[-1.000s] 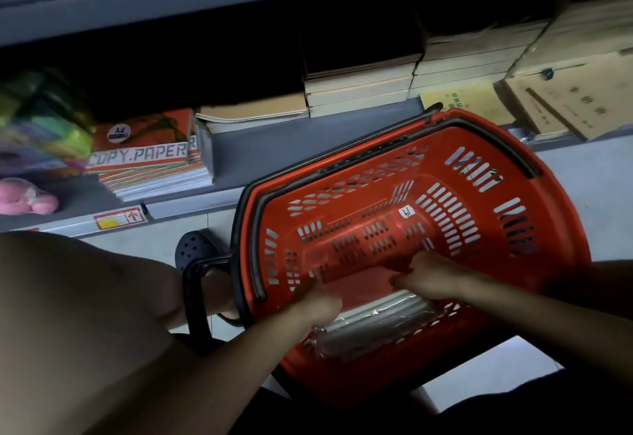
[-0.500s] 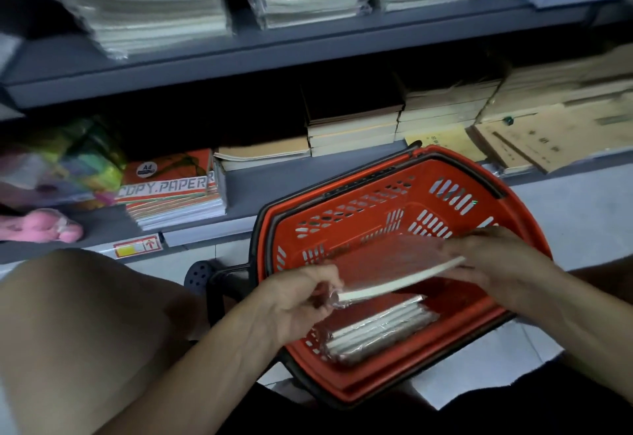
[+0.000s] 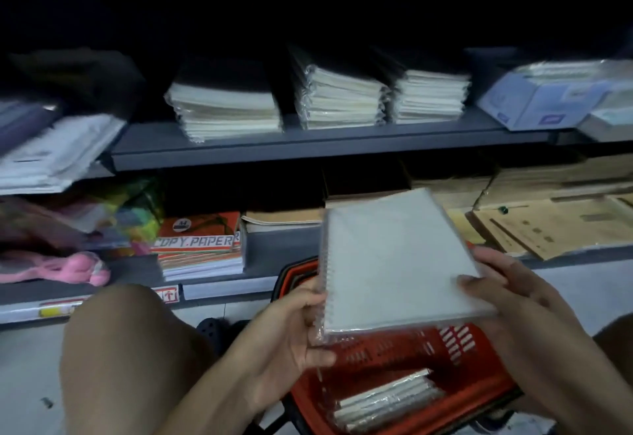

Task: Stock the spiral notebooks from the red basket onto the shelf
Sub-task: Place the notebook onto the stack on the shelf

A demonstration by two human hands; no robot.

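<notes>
the left hand [image 3: 294,328] grips the spiral edge of a white notebook [image 3: 397,260], fingers curled under it, and the right hand [image 3: 507,294] holds the opposite edge with the thumb on top. the notebook (wrapped in clear plastic) is held above the red basket [image 3: 404,359], where more notebooks [image 3: 383,400] lie. beyond, on the grey shelf [image 3: 308,145], sit stacks of notebooks [image 3: 335,99]. lower down lies copy paper [image 3: 202,243].

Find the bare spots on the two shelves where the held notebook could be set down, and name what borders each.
Lower shelf: a bare grey patch between the copy paper stack and the held spiral notebook. Upper shelf: only a narrow front strip before the wrapped notebook stacks, which sit close together. Brown envelopes crowd the lower right.
</notes>
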